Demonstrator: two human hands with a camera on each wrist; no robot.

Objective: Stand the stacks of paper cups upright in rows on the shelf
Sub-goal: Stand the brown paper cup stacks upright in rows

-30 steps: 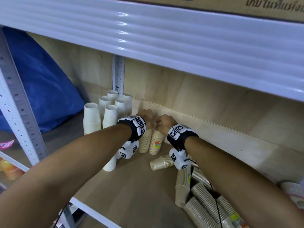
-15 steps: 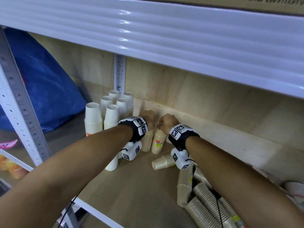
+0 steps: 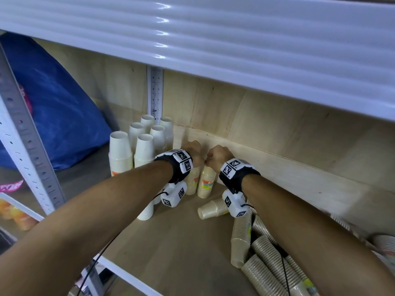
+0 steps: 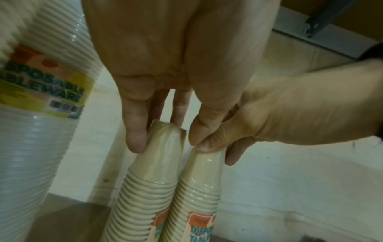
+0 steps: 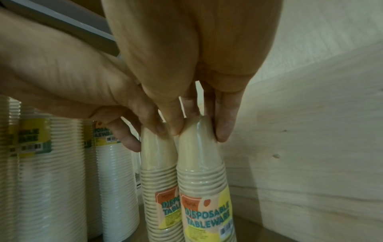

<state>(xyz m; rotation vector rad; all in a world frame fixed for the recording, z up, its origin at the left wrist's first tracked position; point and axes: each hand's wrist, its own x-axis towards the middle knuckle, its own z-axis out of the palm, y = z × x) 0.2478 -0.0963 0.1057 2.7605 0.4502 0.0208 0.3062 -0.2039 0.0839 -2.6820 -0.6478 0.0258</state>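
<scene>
Two tan cup stacks stand upright side by side near the shelf's back wall. My left hand (image 3: 193, 151) grips the top of the left tan stack (image 3: 192, 182), its fingers (image 4: 135, 140) curled round the top cup (image 4: 163, 157). Touching it thumb to thumb, my right hand (image 3: 218, 154) grips the top of the right tan stack (image 3: 207, 184), its fingers (image 5: 222, 129) wrapped over that top cup (image 5: 196, 147). Both stacks are in clear wrap with a "Disposable Tableware" label (image 5: 207, 214). White cup stacks (image 3: 145, 146) stand in rows just to the left.
Several tan stacks (image 3: 267, 263) lie in a heap at the right, and one (image 3: 211, 209) lies under my right wrist. A white stack (image 3: 146, 212) stands under my left forearm. A blue bag (image 3: 53, 103) and a metal post (image 3: 25, 146) are at the left. The upper shelf's edge (image 3: 213, 50) hangs low overhead.
Both hands stay on the tops of the two tan stacks in much the same place. Only the head view has shifted slightly.
</scene>
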